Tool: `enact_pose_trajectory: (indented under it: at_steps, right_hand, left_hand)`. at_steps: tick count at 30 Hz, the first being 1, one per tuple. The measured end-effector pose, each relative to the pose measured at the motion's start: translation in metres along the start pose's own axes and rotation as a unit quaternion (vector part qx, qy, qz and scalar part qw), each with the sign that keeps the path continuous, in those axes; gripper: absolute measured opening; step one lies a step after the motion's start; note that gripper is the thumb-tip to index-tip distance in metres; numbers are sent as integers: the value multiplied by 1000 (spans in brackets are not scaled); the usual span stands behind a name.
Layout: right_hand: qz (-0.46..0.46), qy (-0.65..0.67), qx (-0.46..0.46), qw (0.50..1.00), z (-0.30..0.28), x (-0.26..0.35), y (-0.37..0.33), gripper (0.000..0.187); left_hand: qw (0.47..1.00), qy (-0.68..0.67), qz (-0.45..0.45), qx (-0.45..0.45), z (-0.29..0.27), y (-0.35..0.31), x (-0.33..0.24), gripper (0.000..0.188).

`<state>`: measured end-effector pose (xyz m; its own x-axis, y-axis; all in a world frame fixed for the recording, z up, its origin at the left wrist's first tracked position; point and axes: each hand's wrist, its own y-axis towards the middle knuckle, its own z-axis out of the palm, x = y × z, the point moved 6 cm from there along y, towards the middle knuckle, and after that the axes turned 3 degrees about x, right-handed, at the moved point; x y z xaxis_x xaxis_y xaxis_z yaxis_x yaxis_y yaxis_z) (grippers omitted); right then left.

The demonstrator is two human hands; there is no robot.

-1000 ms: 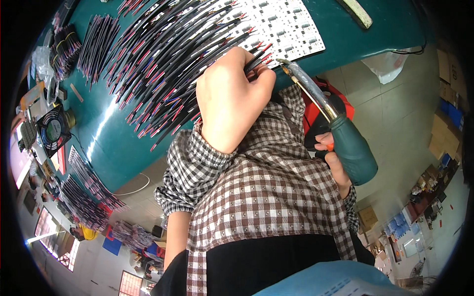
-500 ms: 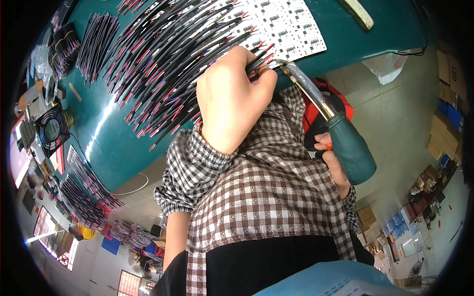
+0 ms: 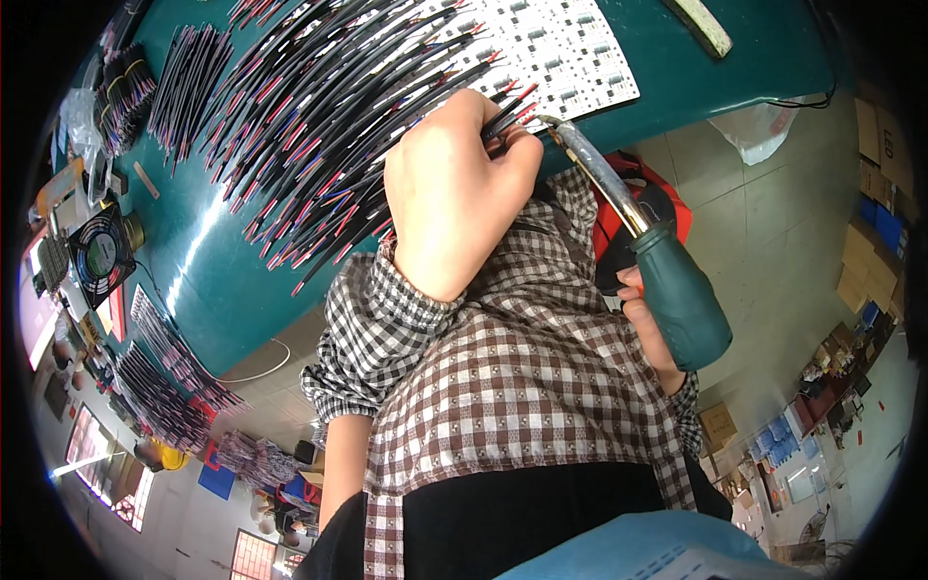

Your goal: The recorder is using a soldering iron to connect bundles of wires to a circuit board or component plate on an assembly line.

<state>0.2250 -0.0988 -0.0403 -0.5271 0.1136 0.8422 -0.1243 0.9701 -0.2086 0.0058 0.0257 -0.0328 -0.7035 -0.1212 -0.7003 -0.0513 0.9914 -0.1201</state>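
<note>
My left hand (image 3: 454, 198) is closed over the near edge of a white circuit board (image 3: 585, 63), its thumb and forefinger pinched round a black-sleeved wire (image 3: 522, 100) with red ends. Much of what the fingers grip is hidden beneath the hand. In my right hand (image 3: 650, 324) is a soldering iron (image 3: 681, 300) with a dark green handle and a long metal shaft. Its bent tip is at the board's near edge, just right of my left thumb; whether it touches a wire end cannot be made out. Many black wires (image 3: 329, 135) with red and blue ends fan leftward across the board.
Bundled dark wires (image 3: 188, 92) lie at the far left of the green table (image 3: 677, 97). A small black fan (image 3: 101, 253) stands by the left edge. At the back right is a pale curved strip (image 3: 701, 27). A red and black item (image 3: 643, 198) sits below the table edge.
The soldering iron's handle has swung slightly left and downward with my right hand, while its tip stays near the board edge. My left hand is almost still.
</note>
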Motion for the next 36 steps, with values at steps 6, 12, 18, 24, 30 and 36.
enact_pose_trajectory:
  at_steps: [6,12,18,24,30,36]
  right_hand:
    - [4,-12,2,1000,-2,0,2,53]
    - [-49,-87,2,995,-5,24,10,51]
    - [-43,-25,11,999,-3,11,1,53]
    - [-5,241,-11,970,-3,12,6,60]
    - [-1,189,-37,981,-8,25,20,44]
    - [16,319,-23,947,-5,8,15,56]
  left_hand:
    - [1000,-3,-2,2,0,1,0,16]
    - [1000,-2,-3,2,0,0,1,16]
    - [1000,3,-5,5,0,0,0,16]
    - [1000,6,1,-2,-1,0,-1,16]
    - [999,1,25,31,-4,-6,-7,13]
    - [992,-114,32,34,2,-4,2,15]
